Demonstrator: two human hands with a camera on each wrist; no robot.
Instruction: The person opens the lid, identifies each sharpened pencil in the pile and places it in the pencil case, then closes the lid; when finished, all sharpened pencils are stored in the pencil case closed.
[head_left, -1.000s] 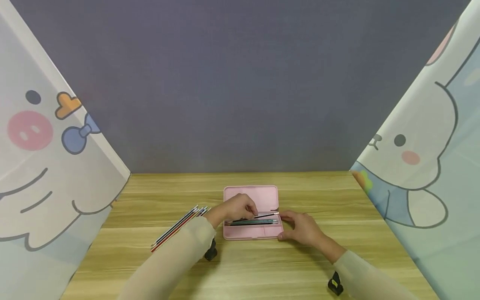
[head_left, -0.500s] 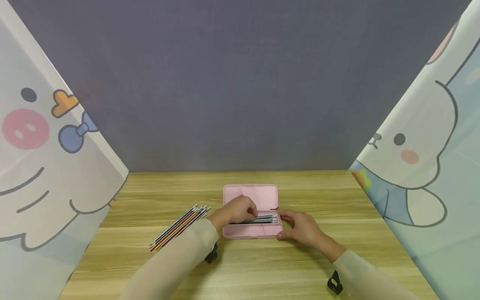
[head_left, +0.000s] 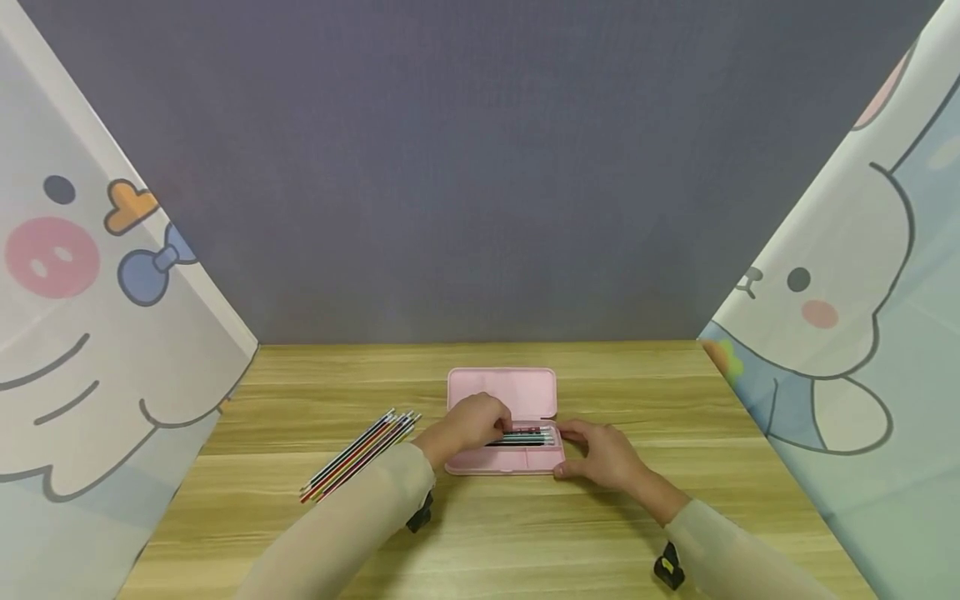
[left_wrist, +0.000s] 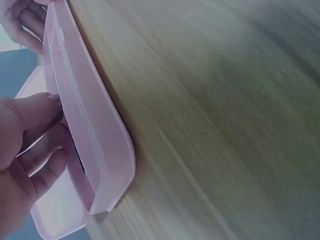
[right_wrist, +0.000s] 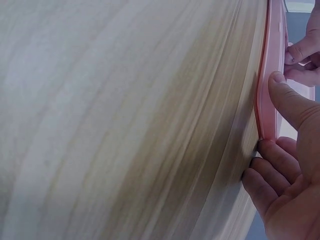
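A pink pencil case (head_left: 502, 461) lies with its lid (head_left: 517, 392) laid back. Dark green and black pencils (head_left: 528, 438) fill its rear compartment, a dark red one (head_left: 525, 431) behind them. My left hand (head_left: 477, 419) reaches into that compartment with thumb and fingers curled at the pencils' left part, pinching there; the fingertips dip behind the case's front wall (left_wrist: 95, 125) in the left wrist view. My right hand (head_left: 603, 454) holds the case's right end, thumb (right_wrist: 287, 95) on the front side and fingers round the end.
Several striped pencils (head_left: 360, 454) lie slanted on the wooden table (head_left: 637, 383), left of the case, partly behind the left sleeve (head_left: 360, 517). A grey panel (head_left: 480, 208) rises behind the table, with cartoon-printed cloths (head_left: 840, 333) at both sides.
A black pencil pinched in my left hand has come down among the others in the case. The pencils there now lie flatter, and a dark red one shows. My right hand has stayed put.
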